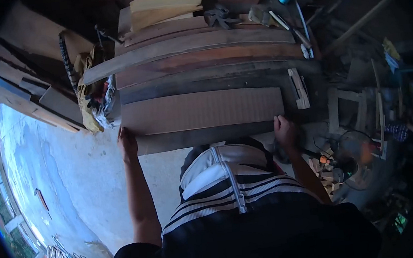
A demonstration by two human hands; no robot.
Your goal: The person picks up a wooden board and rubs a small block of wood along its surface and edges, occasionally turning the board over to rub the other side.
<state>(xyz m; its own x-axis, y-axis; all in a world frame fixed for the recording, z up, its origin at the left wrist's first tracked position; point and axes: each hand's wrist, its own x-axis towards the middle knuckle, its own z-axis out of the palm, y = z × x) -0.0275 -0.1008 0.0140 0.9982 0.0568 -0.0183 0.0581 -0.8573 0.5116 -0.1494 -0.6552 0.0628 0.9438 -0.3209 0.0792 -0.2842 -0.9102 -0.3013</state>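
A flat brown board (202, 111) with faint crosswise ridges lies lengthwise on the dark workbench (168, 141). My left hand (128, 142) grips its near left corner, fingers closed at the edge. At the near right corner, my right hand (285, 130) holds the board with bent fingers. Just right of the board sits a small wooden block piece (299, 88). Behind the board, long planks lie side by side, among them a reddish one (209, 59) and a grey-brown curved one (188, 46).
Pale yellow wood pieces (167, 1) are stacked at the bench's back. Tools with handles (288, 26) lie at the back right. Bags (89, 98) hang at the left. A round fan-like object (357, 156) and wood scraps are at the lower right.
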